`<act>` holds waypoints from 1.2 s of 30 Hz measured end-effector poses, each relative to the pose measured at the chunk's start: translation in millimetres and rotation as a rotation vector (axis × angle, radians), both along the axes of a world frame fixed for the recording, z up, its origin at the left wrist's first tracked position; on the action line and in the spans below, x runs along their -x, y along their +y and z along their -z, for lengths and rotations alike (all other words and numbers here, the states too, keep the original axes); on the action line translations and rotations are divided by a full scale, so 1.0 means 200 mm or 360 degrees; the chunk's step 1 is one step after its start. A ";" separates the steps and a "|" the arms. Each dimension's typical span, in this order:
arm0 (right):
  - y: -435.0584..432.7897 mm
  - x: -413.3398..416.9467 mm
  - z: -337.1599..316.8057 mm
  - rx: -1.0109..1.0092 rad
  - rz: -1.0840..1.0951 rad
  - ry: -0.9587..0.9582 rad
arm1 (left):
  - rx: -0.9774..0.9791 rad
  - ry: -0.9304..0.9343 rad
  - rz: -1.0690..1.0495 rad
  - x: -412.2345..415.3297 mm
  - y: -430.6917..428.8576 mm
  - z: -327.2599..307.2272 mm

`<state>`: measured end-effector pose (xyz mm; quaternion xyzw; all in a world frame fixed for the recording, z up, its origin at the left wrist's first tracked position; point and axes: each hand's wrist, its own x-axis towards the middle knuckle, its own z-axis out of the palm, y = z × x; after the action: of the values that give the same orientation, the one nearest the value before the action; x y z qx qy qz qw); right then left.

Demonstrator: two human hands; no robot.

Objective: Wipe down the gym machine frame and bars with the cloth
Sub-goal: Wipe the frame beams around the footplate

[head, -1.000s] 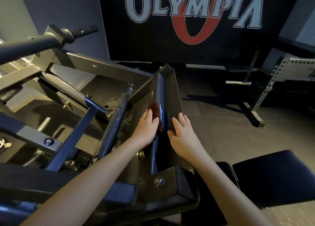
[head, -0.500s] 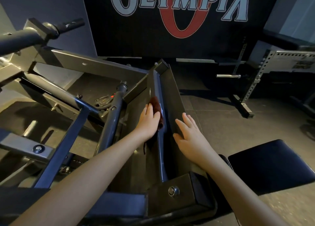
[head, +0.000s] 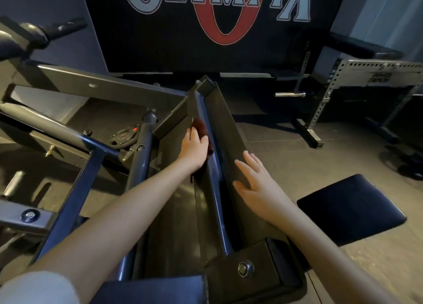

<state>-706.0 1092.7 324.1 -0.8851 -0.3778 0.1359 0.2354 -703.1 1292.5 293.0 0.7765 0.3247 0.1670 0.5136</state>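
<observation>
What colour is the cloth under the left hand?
The cloth is dark reddish-brown; the head view, the only one, shows it.

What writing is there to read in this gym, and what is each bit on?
"OLYMPIA", pale letters with their tops cut off by the frame, over a big red "O": on the black wall banner.
Dark print on the pale rack plate: too blurred to read.
Marks on the weight plate on the floor: too small to read.
</observation>
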 end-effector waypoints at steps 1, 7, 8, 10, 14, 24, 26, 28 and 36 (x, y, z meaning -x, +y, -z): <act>0.00 0.00 0.00 0.0004 0.0004 -0.0011 | -0.0020 0.0014 -0.0006 0.00 0.00 0.00; 0.01 0.00 0.01 0.0053 -0.0015 -0.0065 | -0.0094 -0.0035 0.0213 0.14 -0.07 0.08; 0.01 0.00 0.01 0.0059 -0.0016 -0.0068 | -0.0081 -0.0073 0.0190 0.11 -0.04 0.07; 0.01 0.01 0.00 0.0074 -0.0017 -0.0071 | -0.0069 -0.0098 0.0114 0.00 0.05 0.04; 0.00 0.02 -0.03 0.0034 -0.0019 -0.0016 | -0.0081 -0.0001 0.0005 -0.15 0.15 -0.01; 0.33 -0.29 -0.13 -0.0072 0.0099 -0.0222 | -0.0035 -0.0145 0.0185 -0.04 0.11 0.06; 0.45 -0.40 -0.11 -0.0011 0.0094 -0.0233 | 0.0001 -0.0152 0.0172 -0.05 0.12 0.07; 0.52 -0.46 -0.07 0.0106 0.0103 -0.0136 | 0.0051 -0.0193 0.0147 -0.06 0.13 0.10; 0.54 -0.49 -0.02 0.0096 0.0152 -0.0037 | -0.0060 -0.0118 -0.0044 -0.33 0.34 0.00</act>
<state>-607.6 1201.4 328.1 -0.9103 -0.3335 0.1256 0.2105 -636.2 1360.7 292.1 0.7747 0.3131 0.2089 0.5081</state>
